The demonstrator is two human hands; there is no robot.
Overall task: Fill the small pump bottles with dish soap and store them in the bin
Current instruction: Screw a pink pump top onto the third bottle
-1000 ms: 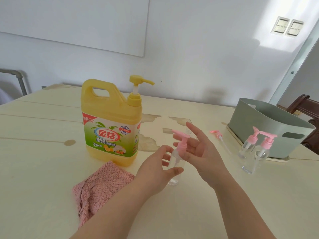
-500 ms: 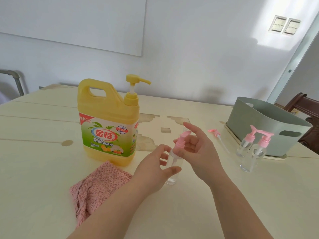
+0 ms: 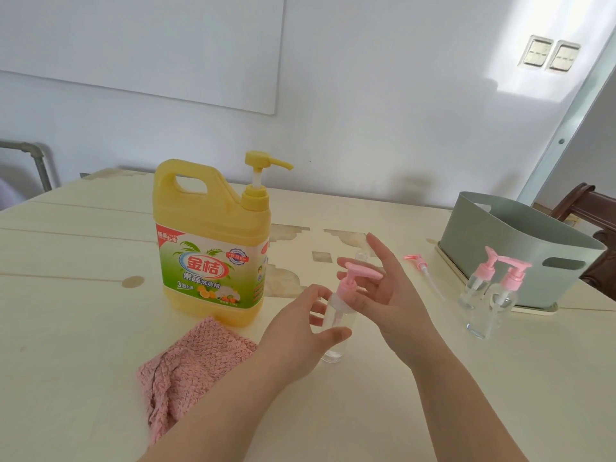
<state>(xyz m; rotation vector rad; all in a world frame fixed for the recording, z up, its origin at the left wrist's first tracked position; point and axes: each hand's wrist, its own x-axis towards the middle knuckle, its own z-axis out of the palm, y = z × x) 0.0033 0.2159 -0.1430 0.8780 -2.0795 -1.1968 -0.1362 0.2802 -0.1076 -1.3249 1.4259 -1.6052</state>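
Head view: our left hand (image 3: 293,331) grips the upright small pump bottle (image 3: 341,313), its long axis vertical and spout toward three o'clock, while our right hand (image 3: 393,301) rests spread fingers against the pink pump head (image 3: 348,286).

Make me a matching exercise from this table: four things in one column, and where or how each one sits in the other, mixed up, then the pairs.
1 dish soap jug
2 loose pump
3 pink cloth
4 middle pump bottle

A gripped by the left hand
B lying flat near the bin
C upright, yellow
D crumpled in front of the jug

Pairs: 1-C, 2-B, 3-D, 4-A.
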